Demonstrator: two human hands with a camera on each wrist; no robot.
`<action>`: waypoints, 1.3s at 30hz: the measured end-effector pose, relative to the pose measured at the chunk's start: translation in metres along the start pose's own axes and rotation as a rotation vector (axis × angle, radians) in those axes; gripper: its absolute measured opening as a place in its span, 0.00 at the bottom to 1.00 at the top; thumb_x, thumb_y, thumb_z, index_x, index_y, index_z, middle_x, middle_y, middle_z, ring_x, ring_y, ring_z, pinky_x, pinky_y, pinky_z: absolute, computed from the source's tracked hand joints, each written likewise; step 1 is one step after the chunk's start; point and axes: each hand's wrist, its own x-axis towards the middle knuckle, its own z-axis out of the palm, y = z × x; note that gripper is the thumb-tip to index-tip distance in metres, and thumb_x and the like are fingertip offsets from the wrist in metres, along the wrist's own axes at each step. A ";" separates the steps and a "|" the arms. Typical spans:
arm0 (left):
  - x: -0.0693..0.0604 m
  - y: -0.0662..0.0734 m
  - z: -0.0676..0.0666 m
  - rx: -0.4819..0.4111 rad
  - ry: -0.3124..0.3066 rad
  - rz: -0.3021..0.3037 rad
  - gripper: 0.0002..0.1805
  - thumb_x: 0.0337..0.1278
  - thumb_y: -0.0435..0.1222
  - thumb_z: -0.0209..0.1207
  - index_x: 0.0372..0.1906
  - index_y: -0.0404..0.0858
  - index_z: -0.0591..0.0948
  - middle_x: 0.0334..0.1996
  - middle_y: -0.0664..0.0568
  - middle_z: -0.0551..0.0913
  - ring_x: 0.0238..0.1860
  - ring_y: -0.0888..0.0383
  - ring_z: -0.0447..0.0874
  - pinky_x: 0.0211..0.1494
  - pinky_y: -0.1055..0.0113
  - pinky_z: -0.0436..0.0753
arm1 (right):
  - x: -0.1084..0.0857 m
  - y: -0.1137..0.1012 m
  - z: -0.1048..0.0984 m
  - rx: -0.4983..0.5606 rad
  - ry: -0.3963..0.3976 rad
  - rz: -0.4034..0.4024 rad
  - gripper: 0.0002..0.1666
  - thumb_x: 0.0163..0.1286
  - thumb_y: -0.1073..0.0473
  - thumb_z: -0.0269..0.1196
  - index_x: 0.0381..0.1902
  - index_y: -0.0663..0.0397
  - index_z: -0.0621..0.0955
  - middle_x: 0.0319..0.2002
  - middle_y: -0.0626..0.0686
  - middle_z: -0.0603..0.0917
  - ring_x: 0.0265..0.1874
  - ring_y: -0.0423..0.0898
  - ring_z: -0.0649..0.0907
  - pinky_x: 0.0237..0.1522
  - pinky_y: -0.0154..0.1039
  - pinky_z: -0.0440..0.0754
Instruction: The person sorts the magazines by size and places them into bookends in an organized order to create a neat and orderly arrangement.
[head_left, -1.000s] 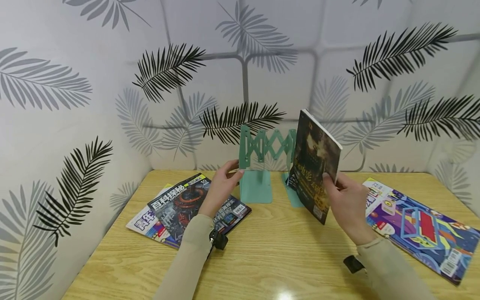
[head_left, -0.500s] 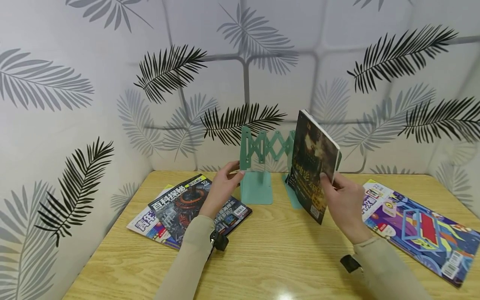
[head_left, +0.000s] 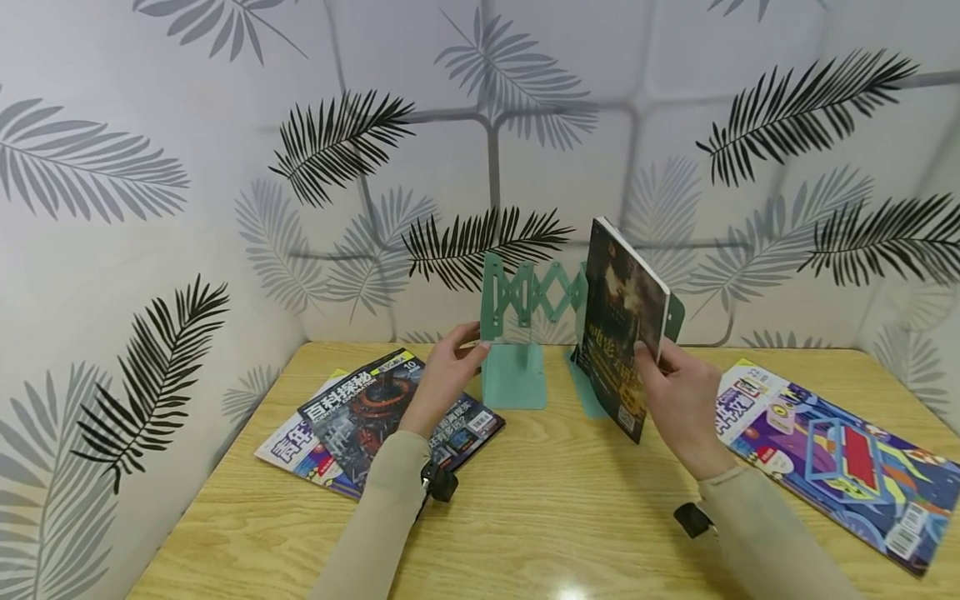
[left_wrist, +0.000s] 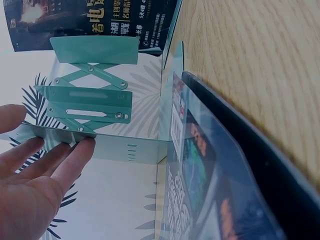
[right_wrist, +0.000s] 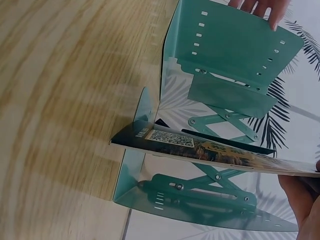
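Observation:
Fairly straight fingers of my left hand (head_left: 450, 367) touch the left end plate of a green expandable bookend (left_wrist: 95, 102); the left wrist view shows its zigzag links. My right hand (head_left: 678, 400) grips a dark magazine (head_left: 618, 325) by its right edge, thumb on the cover. This magazine stands upright, slightly tilted, at the right part of the bookend. In the right wrist view, its lower corner with a QR code (right_wrist: 170, 138) is between the bookend's plates, close to the base. Whether it touches the base, I cannot tell. It hides part of the bookend's right side.
Beneath my left forearm lie two overlapping magazines, a dark one (head_left: 375, 404) on a purple and white one (head_left: 288, 446). Another purple magazine (head_left: 843, 458) lies at the right of the wooden table (head_left: 555, 517). A leaf-patterned wall covering (head_left: 540, 167) rises behind.
My right hand has shifted a little left with the dark magazine, exposing more of the bookend's right end plate behind it. The left hand stays at the left end plate.

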 end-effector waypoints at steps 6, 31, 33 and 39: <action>-0.001 0.000 0.000 -0.005 0.002 0.001 0.23 0.72 0.44 0.55 0.68 0.51 0.72 0.63 0.54 0.73 0.61 0.55 0.75 0.58 0.53 0.79 | 0.003 -0.002 0.005 0.012 0.006 0.003 0.11 0.71 0.59 0.62 0.35 0.61 0.87 0.28 0.58 0.88 0.21 0.47 0.81 0.19 0.24 0.65; 0.001 -0.002 0.002 -0.001 0.010 -0.001 0.23 0.72 0.42 0.55 0.68 0.50 0.72 0.62 0.53 0.74 0.61 0.55 0.75 0.58 0.53 0.79 | 0.011 -0.006 0.026 0.037 0.026 -0.012 0.11 0.70 0.62 0.62 0.27 0.57 0.84 0.17 0.52 0.82 0.14 0.43 0.76 0.18 0.27 0.62; 0.001 -0.002 0.002 0.003 0.011 -0.001 0.23 0.72 0.42 0.55 0.68 0.50 0.72 0.62 0.52 0.73 0.61 0.55 0.75 0.58 0.52 0.79 | 0.011 -0.007 0.027 0.031 0.024 -0.020 0.09 0.70 0.63 0.62 0.32 0.58 0.86 0.20 0.54 0.84 0.15 0.45 0.77 0.18 0.27 0.63; 0.001 -0.001 0.002 -0.001 0.013 -0.003 0.23 0.72 0.42 0.55 0.68 0.50 0.72 0.63 0.52 0.73 0.61 0.54 0.75 0.58 0.52 0.79 | 0.011 -0.009 0.031 0.000 0.030 -0.031 0.10 0.69 0.63 0.63 0.44 0.57 0.88 0.33 0.60 0.88 0.28 0.53 0.87 0.25 0.40 0.78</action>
